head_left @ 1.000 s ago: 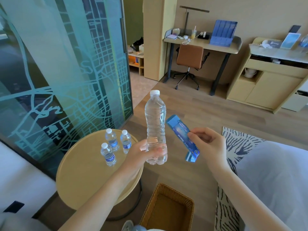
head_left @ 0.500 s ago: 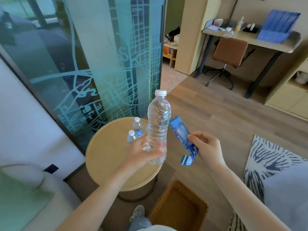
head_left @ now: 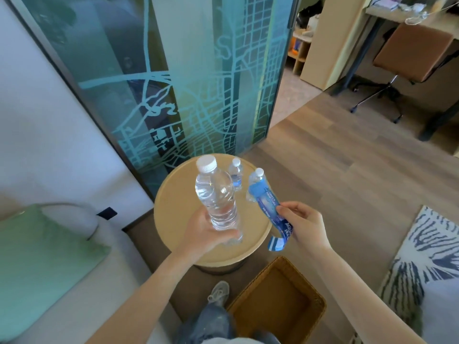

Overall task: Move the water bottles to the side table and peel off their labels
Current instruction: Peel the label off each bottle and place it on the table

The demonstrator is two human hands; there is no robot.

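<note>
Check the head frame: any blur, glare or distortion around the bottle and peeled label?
Head view: wide-angle bends the glass partition frame toward the edges; the glass carries soft reflections; the held bottle is fairly sharp, highlights in its water; print on the peeled label is too soft to read fully; light is even, shadows on the side table weak.

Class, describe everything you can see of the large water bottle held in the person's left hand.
The large bottle is clear, ribbed plastic with a closed white screw cap and no label. It holds water. It is tilted, cap leaning left, held over the round side table, apparently not resting on it. The left hand grips its lower part; nothing else touches it.
</note>
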